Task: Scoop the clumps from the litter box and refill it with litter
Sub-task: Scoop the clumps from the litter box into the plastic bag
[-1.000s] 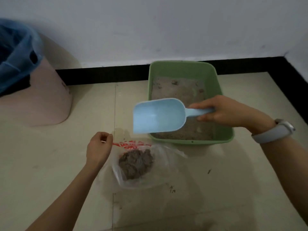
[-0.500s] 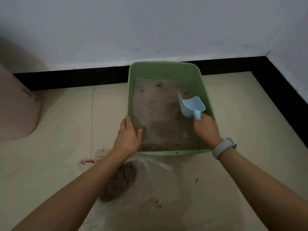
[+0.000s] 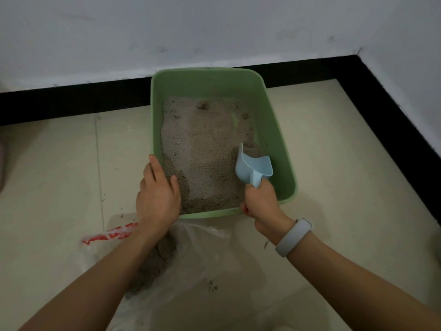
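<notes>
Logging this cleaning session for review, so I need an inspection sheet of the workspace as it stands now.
Surface: pale tiled floor, a few litter crumbs near the bag.
Job's things: green litter box partly filled with litter; blue scoop dug in at its near right; clear plastic bag with clumps in front.
Clutter: nothing seen.
Hands: left hand on the box's near left corner, thumb inside; right hand grips the scoop handle.
Cables: nothing seen.
Surroundings: white wall, black skirting.
</notes>
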Motion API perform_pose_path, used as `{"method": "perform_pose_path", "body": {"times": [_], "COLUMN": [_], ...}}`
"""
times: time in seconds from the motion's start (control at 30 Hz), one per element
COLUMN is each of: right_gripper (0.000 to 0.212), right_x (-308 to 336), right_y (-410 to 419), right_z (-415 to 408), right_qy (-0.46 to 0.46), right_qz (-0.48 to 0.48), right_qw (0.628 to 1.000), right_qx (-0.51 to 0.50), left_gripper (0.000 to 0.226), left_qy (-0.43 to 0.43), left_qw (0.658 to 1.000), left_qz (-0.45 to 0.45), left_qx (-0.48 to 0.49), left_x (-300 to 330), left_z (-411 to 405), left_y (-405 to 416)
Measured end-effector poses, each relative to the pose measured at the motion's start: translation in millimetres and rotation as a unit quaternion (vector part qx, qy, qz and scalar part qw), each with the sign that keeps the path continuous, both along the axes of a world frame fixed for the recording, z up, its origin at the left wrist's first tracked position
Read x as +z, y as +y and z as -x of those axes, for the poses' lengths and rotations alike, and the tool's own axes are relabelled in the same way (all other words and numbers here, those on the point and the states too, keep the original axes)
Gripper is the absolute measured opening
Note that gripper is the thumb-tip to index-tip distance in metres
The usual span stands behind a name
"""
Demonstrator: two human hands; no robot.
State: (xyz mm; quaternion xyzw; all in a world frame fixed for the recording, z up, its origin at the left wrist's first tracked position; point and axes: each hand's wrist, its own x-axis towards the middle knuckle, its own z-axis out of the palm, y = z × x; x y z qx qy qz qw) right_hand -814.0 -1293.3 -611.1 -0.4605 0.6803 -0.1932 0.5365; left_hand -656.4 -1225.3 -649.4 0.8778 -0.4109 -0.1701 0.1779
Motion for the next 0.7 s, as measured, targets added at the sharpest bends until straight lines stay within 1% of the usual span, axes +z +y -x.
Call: {"method": "perform_pose_path", "body": {"times": [0.13, 0.23, 0.43, 0.53, 0.63, 0.7], "right_gripper": [0.008, 0.011, 0.023, 0.020, 0.013, 0.013], "right_x": [4, 6, 3, 6, 11, 15], "right_y": [10, 21, 28, 32, 41, 47], "right_z": [-5, -7, -7, -7, -9, -10], "right_qy": [-0.029, -0.034, -0.022, -0.030, -0.066, -0.090], "right_qz": [-0.024, -0.048, -0.050, -0.052, -0.065, -0.077], "right_qw": [0.999, 0.998, 0.998, 0.998, 0.995, 0.992], "right_qx": [-0.015, -0.025, -0.027, -0.029, -0.040, -0.043], "left_gripper": [0.064, 0.064, 0.064, 0.064, 0.064, 0.063], "left_qy": [0.003, 0.005, 0.007, 0.007, 0.009, 0.012], "left_qw": [1.000, 1.000, 1.000, 1.000, 1.000, 1.000], "left_qz": [0.003, 0.008, 0.012, 0.013, 0.016, 0.018], "left_qx": [-0.003, 0.001, 0.004, 0.004, 0.006, 0.007], "left_x": [0, 0, 0, 0, 1, 1], "left_z": [0, 0, 0, 0, 0, 0], "left_y": [-1, -1, -1, -1, -2, -2]}}
